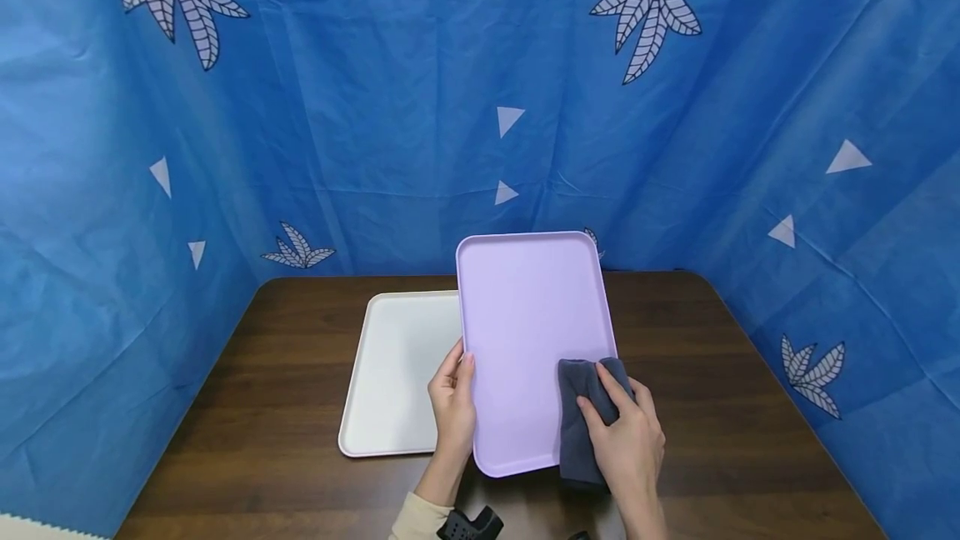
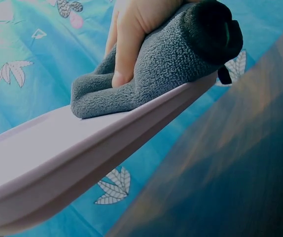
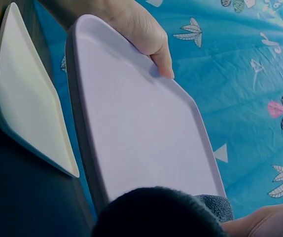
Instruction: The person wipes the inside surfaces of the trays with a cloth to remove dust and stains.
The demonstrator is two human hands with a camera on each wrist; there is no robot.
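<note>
A purple tray [image 1: 525, 307] is held up and tilted over the table, its inner face toward the head camera. My left hand [image 1: 454, 407] grips its left long side, thumb over the rim; in the right wrist view that thumb [image 3: 163, 64] lies on the edge. My right hand [image 1: 628, 440] holds a folded dark grey cloth [image 1: 577, 423] against the tray's lower right corner. In the left wrist view the fuzzy cloth [image 2: 163, 59] laps over the tray's rim [image 2: 146, 111], with fingers pressed into its folds.
A white tray [image 1: 397, 373] lies flat on the brown wooden table [image 1: 285, 407], partly covered by the purple one in the head view. Blue curtains [image 1: 360, 107] with leaf prints stand behind and at both sides. A black wrist strap [image 1: 468, 525] is on my left wrist.
</note>
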